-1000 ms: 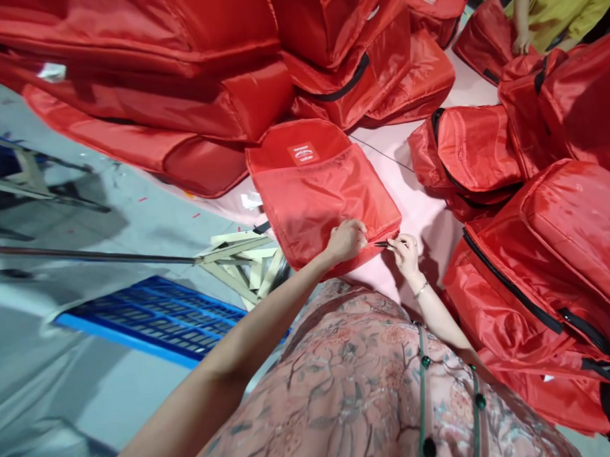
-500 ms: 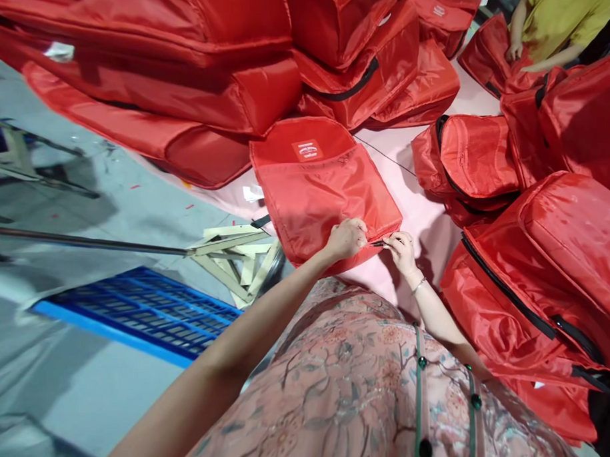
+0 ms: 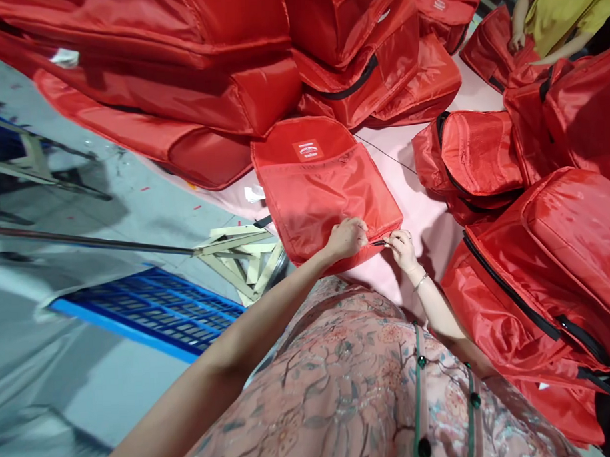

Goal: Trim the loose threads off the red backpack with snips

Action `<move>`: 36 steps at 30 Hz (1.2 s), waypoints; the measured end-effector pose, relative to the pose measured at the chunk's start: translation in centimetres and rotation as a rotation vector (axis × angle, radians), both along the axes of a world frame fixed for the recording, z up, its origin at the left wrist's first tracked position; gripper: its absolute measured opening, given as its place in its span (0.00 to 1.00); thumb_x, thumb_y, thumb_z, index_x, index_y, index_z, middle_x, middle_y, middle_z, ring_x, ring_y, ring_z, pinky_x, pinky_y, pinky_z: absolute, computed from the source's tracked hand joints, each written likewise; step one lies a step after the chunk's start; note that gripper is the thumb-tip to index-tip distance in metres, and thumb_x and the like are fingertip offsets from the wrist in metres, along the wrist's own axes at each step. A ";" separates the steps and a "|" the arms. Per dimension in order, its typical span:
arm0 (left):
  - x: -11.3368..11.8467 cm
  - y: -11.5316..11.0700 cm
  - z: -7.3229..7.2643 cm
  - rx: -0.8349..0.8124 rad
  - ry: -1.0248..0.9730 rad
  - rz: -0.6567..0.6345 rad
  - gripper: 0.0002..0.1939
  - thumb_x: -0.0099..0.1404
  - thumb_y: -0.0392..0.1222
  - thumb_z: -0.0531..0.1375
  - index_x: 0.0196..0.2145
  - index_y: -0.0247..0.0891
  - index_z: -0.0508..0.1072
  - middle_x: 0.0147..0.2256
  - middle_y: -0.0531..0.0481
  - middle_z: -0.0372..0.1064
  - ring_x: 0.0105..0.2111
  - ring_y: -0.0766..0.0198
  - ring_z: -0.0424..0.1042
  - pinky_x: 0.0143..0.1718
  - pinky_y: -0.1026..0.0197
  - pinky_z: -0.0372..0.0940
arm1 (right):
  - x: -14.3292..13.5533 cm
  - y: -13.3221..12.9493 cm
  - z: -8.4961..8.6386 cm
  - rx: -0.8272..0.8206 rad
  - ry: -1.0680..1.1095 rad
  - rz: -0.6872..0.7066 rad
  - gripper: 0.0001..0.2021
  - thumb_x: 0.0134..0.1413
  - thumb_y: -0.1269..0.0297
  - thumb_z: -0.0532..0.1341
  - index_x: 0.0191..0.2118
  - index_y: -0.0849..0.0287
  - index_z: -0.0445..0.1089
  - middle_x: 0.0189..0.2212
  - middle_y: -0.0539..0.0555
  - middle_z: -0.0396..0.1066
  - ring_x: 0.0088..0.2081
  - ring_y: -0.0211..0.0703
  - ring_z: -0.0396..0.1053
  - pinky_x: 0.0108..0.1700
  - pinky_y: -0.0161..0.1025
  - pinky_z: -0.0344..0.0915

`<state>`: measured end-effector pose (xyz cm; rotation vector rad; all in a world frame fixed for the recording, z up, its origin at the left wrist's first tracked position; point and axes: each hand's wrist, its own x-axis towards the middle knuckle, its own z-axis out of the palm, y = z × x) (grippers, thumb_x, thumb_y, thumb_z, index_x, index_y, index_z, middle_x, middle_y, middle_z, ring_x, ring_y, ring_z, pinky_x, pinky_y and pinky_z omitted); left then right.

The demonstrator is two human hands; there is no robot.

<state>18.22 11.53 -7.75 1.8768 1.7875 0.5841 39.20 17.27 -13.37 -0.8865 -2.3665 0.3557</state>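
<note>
While bunched into a loose fist at the near hem of the flat square bag of glossy red nylon (image 3: pixel 323 188), pinches a fold of that slick fabric: left hand (image 3: pixel 346 238), fingers curled shut on the cloth. Just beside it, at three o'clock, nips a small dark zipper pull (image 3: pixel 379 243) between thumb and forefinger: right hand (image 3: pixel 402 246), other fingers lightly bent, a thin bracelet at the wrist. Lies spread on the pale pink table top (image 3: pixel 424 214), that bag, with a small white-printed label patch (image 3: pixel 307 150) near its far edge at twelve o'clock and faint creases across the pocket panel.

Heaped at eleven and twelve o'clock: a stack of long red nylon covers (image 3: pixel 179 73), smooth and shiny, edges trimmed with black zip tape. At three o'clock, piled puffy red zip-up bags (image 3: pixel 536 260), rounded at the corners. At one o'clock, far off, another person's hand (image 3: pixel 516 42) on red cloth, below a yellow sleeve. At nine o'clock, beneath the table edge, a blue plastic grid pallet (image 3: pixel 152 314) and a pale wooden frame (image 3: pixel 240 257) on grey floor.
</note>
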 end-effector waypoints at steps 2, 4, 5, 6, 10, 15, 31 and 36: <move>0.0 0.0 0.0 -0.004 0.001 0.001 0.11 0.55 0.35 0.53 0.24 0.38 0.75 0.45 0.46 0.69 0.45 0.54 0.65 0.42 0.53 0.59 | 0.0 0.1 0.0 0.013 -0.001 0.014 0.10 0.60 0.66 0.53 0.36 0.56 0.73 0.34 0.55 0.65 0.39 0.41 0.60 0.44 0.41 0.58; 0.1 0.0 0.1 -0.007 0.000 0.005 0.10 0.55 0.35 0.53 0.23 0.38 0.75 0.45 0.46 0.69 0.45 0.54 0.65 0.42 0.53 0.59 | 0.1 0.1 0.1 0.022 0.011 0.024 0.11 0.60 0.66 0.53 0.35 0.56 0.73 0.34 0.55 0.65 0.39 0.42 0.60 0.44 0.41 0.58; 0.1 0.0 0.1 -0.007 -0.002 0.006 0.10 0.55 0.36 0.53 0.23 0.38 0.74 0.44 0.46 0.69 0.45 0.54 0.65 0.42 0.53 0.59 | 0.1 0.1 0.2 0.030 0.025 0.031 0.10 0.60 0.67 0.53 0.34 0.56 0.73 0.33 0.56 0.65 0.38 0.42 0.59 0.43 0.41 0.58; 0.1 0.1 0.1 -0.006 -0.004 0.007 0.10 0.55 0.36 0.53 0.23 0.38 0.74 0.44 0.47 0.69 0.45 0.54 0.65 0.42 0.53 0.59 | 0.0 0.2 0.3 0.043 0.043 0.040 0.10 0.60 0.67 0.53 0.33 0.57 0.73 0.33 0.56 0.65 0.38 0.42 0.59 0.43 0.41 0.58; 0.2 0.2 0.1 0.001 -0.007 0.000 0.10 0.55 0.36 0.53 0.23 0.38 0.75 0.44 0.47 0.69 0.45 0.54 0.65 0.42 0.53 0.59 | 0.0 0.3 0.6 0.114 0.112 0.096 0.10 0.59 0.68 0.54 0.33 0.58 0.72 0.33 0.56 0.66 0.37 0.42 0.59 0.41 0.40 0.58; 0.2 0.1 0.2 -0.007 0.005 0.011 0.10 0.55 0.35 0.54 0.23 0.38 0.75 0.44 0.47 0.69 0.44 0.54 0.66 0.41 0.54 0.60 | 0.2 0.3 0.9 0.095 0.078 0.122 0.10 0.59 0.68 0.54 0.34 0.57 0.72 0.33 0.56 0.65 0.37 0.42 0.60 0.40 0.41 0.59; -5.0 -5.0 1.5 0.286 -0.306 0.160 0.14 0.62 0.46 0.53 0.32 0.37 0.74 0.34 0.47 0.72 0.35 0.63 0.69 0.37 0.63 0.64 | -0.4 -4.7 2.1 -0.343 0.527 -0.247 0.10 0.57 0.64 0.54 0.43 0.58 0.65 0.40 0.56 0.65 0.44 0.42 0.64 0.48 0.43 0.62; -4.9 -11.5 0.3 0.362 -0.099 0.271 0.14 0.63 0.49 0.55 0.34 0.39 0.75 0.33 0.47 0.72 0.31 0.65 0.70 0.32 0.65 0.63 | -1.1 -6.8 2.7 -0.421 0.470 -0.175 0.10 0.57 0.64 0.54 0.44 0.57 0.65 0.40 0.55 0.66 0.43 0.42 0.64 0.48 0.43 0.63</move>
